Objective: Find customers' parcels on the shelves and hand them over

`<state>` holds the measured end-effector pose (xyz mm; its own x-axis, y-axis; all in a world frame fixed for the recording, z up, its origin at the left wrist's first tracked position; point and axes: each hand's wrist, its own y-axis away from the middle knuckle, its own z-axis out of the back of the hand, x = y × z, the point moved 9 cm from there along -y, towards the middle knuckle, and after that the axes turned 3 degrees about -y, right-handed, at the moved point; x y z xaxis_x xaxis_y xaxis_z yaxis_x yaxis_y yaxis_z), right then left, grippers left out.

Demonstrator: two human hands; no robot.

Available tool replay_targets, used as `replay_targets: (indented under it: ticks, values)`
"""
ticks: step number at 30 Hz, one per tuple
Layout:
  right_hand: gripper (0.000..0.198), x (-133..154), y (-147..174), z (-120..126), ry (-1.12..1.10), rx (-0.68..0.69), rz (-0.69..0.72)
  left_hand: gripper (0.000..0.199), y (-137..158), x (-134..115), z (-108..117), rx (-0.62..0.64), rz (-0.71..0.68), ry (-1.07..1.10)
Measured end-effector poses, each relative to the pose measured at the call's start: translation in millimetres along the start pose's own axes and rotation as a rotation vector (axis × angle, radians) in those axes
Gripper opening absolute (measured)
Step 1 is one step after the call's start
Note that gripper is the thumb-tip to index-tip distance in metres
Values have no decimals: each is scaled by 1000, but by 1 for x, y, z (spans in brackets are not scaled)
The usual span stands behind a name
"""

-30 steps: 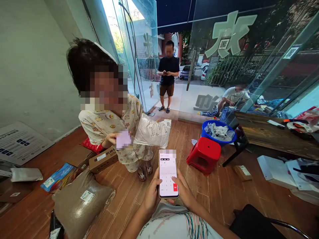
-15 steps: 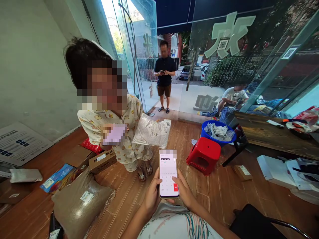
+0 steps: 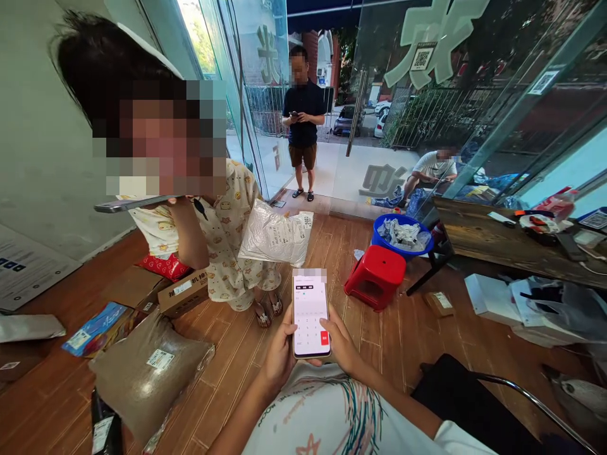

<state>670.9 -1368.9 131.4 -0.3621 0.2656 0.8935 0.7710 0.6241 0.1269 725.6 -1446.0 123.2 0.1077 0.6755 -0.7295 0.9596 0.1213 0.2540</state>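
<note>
A smartphone (image 3: 310, 313) with a number keypad and a red key on its lit screen is held upright in front of my body. My left hand (image 3: 281, 347) grips its left edge, thumb at the side of the screen. Around the right edge closes my right hand (image 3: 342, 341), its thumb over the keypad. Just beyond, a person in patterned pyjamas (image 3: 241, 189) stands holding a white parcel bag (image 3: 277, 234) against the body. That person's other hand holds a phone (image 3: 135, 203) flat near the head.
Parcels lie at left: a large brown bag (image 3: 142, 373), a cardboard box (image 3: 183, 294) and a blue package (image 3: 95, 328). A red stool (image 3: 375, 278), a blue tub (image 3: 403, 246) and a wooden table (image 3: 478, 237) stand at right. Another person (image 3: 303, 120) stands in the glass doorway.
The person in pyjamas has raised their phone from chest height to near the head and come closer at left. My view has shifted slightly; both my hands still hold the smartphone.
</note>
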Motion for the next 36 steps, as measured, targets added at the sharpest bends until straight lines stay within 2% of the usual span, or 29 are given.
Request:
replay_targets:
  ticks: [11, 17, 28, 36]
  values:
    - [40, 8, 2, -2, -25, 9, 12, 64, -2, -5, -2, -19, -42, -19]
    - [41, 3, 1, 0, -33, -5, -1, 66, -1, -1, -4, 11, -5, -17]
    - [38, 6, -2, -2, -16, -9, 16, 67, -6, 1, 5, -25, 2, 9]
    - [45, 3, -1, -5, -43, -12, 1, 71, -4, -2, 0, -14, 27, 36]
